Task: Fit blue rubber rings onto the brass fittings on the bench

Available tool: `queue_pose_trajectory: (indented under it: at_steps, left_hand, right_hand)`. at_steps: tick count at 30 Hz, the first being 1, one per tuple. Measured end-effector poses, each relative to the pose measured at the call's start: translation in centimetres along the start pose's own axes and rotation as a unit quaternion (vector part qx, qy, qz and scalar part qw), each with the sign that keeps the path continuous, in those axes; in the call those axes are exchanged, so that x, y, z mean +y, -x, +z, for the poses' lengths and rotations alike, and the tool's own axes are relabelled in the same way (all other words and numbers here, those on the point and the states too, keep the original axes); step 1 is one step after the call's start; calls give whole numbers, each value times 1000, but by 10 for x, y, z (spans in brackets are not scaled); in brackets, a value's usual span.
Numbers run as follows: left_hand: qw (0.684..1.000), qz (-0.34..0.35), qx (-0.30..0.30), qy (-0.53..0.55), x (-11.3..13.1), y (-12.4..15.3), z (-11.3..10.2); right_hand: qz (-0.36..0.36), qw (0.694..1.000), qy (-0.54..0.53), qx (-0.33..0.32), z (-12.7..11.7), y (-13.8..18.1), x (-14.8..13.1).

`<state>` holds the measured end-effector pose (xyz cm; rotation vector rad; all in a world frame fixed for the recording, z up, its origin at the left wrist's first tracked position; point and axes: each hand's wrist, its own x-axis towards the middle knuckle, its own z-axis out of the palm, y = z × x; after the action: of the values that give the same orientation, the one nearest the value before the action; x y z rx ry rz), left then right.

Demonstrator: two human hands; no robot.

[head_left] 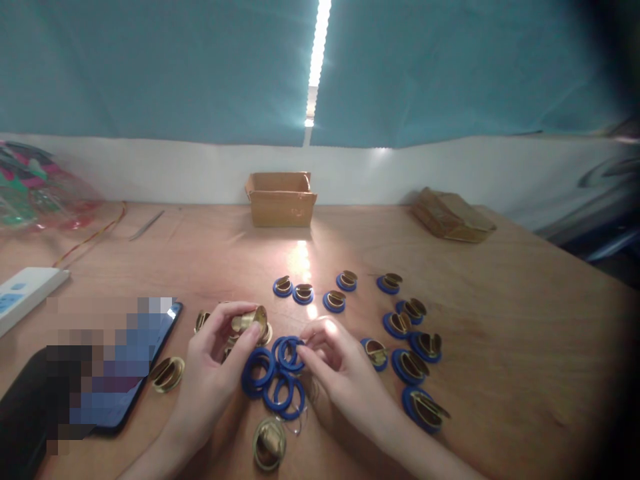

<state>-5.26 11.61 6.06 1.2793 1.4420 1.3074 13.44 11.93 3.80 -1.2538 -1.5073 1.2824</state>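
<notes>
My left hand [216, 363] pinches a small brass fitting [249, 321] between thumb and fingers, just above a heap of blue rubber rings [273, 383]. My right hand [336, 360] is closed with its fingertips on one blue ring [290, 352] at the top of that heap. Loose brass fittings lie at the left [169, 373] and near the front edge [269, 443]. Several brass fittings seated in blue rings [421, 345] are spread in an arc to the right and behind the hands.
A phone [125, 373] lies at the left beside a white power strip [25, 293]. At the back of the wooden table stand an open cardboard box [281, 198] and a flat brown packet [453, 215]. Tweezers [146, 225] and a plastic bag [35, 187] sit far left.
</notes>
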Motion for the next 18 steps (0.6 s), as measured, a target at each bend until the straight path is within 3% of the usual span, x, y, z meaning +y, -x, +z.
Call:
queue_pose_trajectory:
  at_steps: [6, 18]
  left_hand:
    - [1000, -15, 16, 5, 2, 0, 0]
    - [1000, -7, -8, 4, -3, -1, -2]
  right_hand:
    - [-8, 1000, 1, -4, -1, -1, -1]
    - [13, 999, 31, -32, 4, 5, 9]
